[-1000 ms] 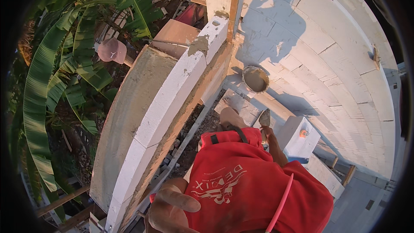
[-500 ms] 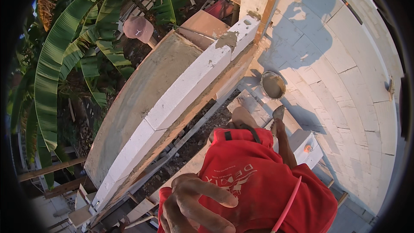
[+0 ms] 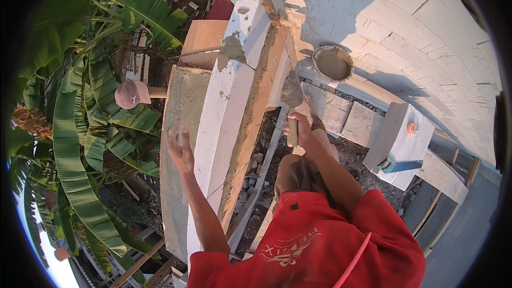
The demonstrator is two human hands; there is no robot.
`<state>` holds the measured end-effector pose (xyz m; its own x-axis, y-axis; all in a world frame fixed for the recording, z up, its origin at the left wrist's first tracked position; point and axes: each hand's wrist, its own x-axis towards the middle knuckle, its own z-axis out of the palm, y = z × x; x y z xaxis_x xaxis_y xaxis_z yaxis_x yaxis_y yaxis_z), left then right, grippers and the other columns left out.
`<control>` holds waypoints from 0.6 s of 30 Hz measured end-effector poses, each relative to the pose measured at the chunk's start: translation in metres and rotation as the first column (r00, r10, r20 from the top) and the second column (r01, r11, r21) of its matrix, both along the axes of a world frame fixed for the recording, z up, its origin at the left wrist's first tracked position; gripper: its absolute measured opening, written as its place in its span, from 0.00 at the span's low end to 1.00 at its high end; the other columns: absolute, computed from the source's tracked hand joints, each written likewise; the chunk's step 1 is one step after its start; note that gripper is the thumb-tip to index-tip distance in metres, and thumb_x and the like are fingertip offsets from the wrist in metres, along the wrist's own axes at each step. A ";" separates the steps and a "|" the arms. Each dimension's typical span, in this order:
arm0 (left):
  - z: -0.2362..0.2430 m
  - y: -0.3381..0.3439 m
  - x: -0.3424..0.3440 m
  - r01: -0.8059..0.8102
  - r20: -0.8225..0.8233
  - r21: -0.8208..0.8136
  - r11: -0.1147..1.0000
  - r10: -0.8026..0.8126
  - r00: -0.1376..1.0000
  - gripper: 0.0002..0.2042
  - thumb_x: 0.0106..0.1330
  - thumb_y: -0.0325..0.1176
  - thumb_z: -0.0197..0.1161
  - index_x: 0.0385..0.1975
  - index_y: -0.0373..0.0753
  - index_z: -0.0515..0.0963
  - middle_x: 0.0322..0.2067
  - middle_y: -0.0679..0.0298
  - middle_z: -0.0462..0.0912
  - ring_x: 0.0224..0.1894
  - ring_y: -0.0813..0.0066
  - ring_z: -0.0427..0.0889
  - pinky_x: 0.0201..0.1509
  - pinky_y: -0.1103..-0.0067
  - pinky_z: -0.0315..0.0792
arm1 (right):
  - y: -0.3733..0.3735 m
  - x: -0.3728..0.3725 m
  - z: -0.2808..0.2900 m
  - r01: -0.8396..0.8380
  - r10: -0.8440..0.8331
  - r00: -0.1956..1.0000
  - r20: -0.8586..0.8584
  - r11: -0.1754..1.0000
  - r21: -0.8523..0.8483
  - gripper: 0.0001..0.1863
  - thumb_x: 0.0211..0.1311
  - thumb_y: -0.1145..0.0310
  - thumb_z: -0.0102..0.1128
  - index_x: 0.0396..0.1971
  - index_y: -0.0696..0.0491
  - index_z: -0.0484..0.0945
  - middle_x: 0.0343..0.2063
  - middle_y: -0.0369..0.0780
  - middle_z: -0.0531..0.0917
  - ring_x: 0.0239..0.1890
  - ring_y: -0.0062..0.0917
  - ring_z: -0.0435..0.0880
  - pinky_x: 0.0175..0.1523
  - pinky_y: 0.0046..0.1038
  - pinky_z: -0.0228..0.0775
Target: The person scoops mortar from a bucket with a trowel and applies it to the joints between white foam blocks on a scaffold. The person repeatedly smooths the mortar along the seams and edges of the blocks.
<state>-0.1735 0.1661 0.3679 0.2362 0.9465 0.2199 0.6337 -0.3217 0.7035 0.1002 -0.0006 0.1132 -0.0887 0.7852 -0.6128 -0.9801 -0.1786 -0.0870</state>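
Observation:
My right hand [image 3: 302, 127] is closed around the wooden handle of a trowel [image 3: 292, 92], whose blade is smeared with grey mortar and points away from me. The blade is just right of a wall topped with white blocks [image 3: 224, 104]. On the left, my left hand [image 3: 181, 148] is raised with its fingers apart, holding nothing, over the grey concrete surface beside the blocks. Wet mortar [image 3: 233, 48] lies in a patch on the block row's far part. A round bucket [image 3: 333, 63] with grey mortar inside stands beyond the trowel to the right.
A white block [image 3: 402, 136] stands on the right, with an orange tape measure [image 3: 412, 128] and a blue-green tool [image 3: 397, 165] on it. A pink cap [image 3: 132, 94] sits on a post to the left, near banana leaves [image 3: 80, 170]. A pale block wall [image 3: 405, 42] rises at right.
The view has turned, so the block row stands more upright in it. My left hand has moved from in front of my shirt out over the concrete. The trowel now shows plainly in my right hand.

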 end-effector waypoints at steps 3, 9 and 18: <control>-0.091 0.046 -0.016 -0.005 -0.310 -0.059 0.998 -0.014 0.951 0.19 0.76 0.39 0.57 0.61 0.36 0.75 0.59 0.51 0.76 0.63 0.53 0.73 0.68 0.63 0.65 | 0.023 -0.047 -0.004 0.119 -0.118 0.982 -0.144 0.993 -0.005 0.11 0.59 0.67 0.62 0.40 0.49 0.72 0.28 0.35 0.76 0.25 0.22 0.74 0.33 0.27 0.69; -0.189 0.083 -0.048 -0.105 -0.332 -0.158 0.982 0.048 0.942 0.28 0.80 0.50 0.47 0.67 0.31 0.67 0.62 0.47 0.72 0.65 0.53 0.71 0.68 0.63 0.65 | 0.034 -0.114 -0.043 0.251 -0.266 0.921 -0.286 0.964 -0.089 0.11 0.59 0.71 0.61 0.41 0.50 0.71 0.24 0.36 0.76 0.21 0.21 0.75 0.29 0.27 0.69; -0.173 0.089 -0.113 0.590 -0.868 0.123 0.798 -0.201 0.453 0.33 0.76 0.50 0.52 0.73 0.35 0.57 0.67 0.43 0.67 0.66 0.46 0.72 0.67 0.53 0.70 | 0.031 -0.089 -0.079 0.622 -0.606 0.781 0.153 0.730 -0.283 0.14 0.56 0.80 0.62 0.41 0.54 0.71 0.26 0.38 0.76 0.23 0.24 0.77 0.32 0.28 0.72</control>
<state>-0.2861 0.2551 0.1945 0.8121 0.5832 0.0167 0.5679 -0.7836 -0.2518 0.0110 0.0299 0.0341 0.3829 0.4333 -0.8159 -0.8814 0.4359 -0.1822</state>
